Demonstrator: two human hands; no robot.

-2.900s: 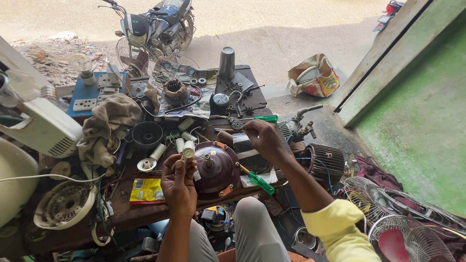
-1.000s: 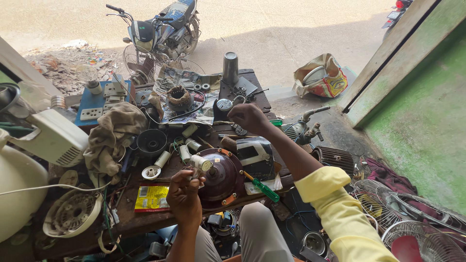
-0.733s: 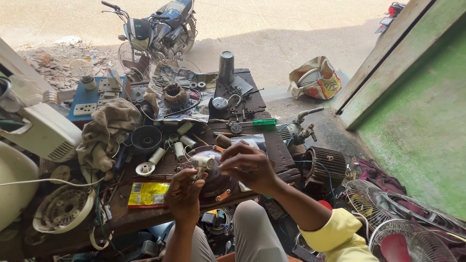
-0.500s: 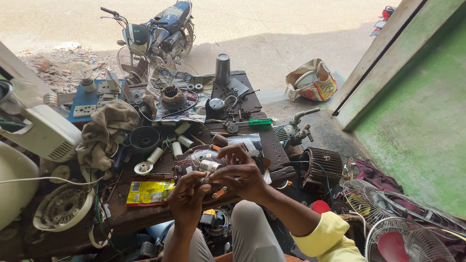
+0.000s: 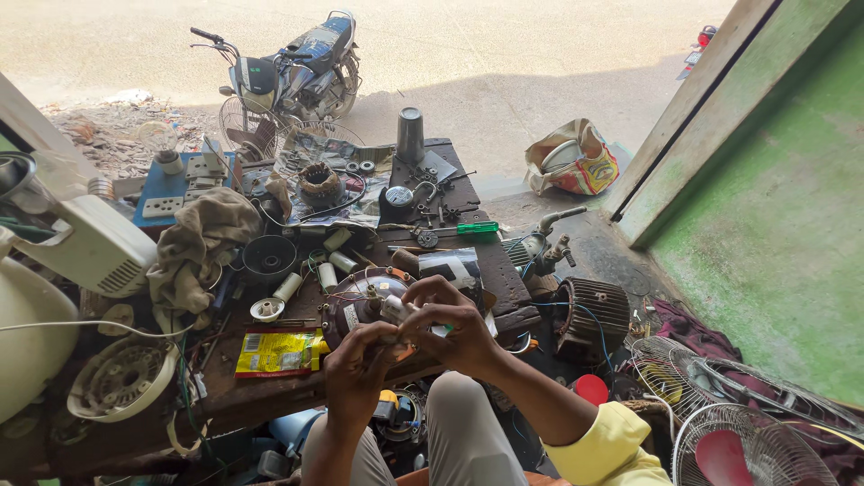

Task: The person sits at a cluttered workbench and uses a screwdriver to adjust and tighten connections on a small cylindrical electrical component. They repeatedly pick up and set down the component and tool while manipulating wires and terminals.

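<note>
Over the front edge of the cluttered wooden surface (image 5: 468, 193), both hands are meeting w/ fingers curled in. Left hand (image 5: 355, 369) is coming up from below, palm toward the camera side, its fingers (image 5: 378, 335) pinching the lower end of a small white cylindrical part (image 5: 394, 310). Right hand (image 5: 450, 324) is arching over from the right, wrist bent, knuckles up; its fingers (image 5: 430, 292) are closing round the same white part & something small & green-tipped beside it, too hidden to tell what. Neither hand is slack: both gripping. Right forearm is running back to a yellow sleeve (image 5: 612, 445) at bottom right.

White part is sitting just above & in front of a round dark fan motor (image 5: 355, 301), which is lying on the surface near its front edge; can't tell if part is touching motor. Yellow packet (image 5: 279, 353) is lying flat just left of motor. Green-handled screwdriver (image 5: 472, 229) is resting further back, well apart from the hands. Crumpled beige rag (image 5: 198, 247) is heaping at left. Motorbike (image 5: 297, 76) is standing beyond the surface on the ground.
</note>
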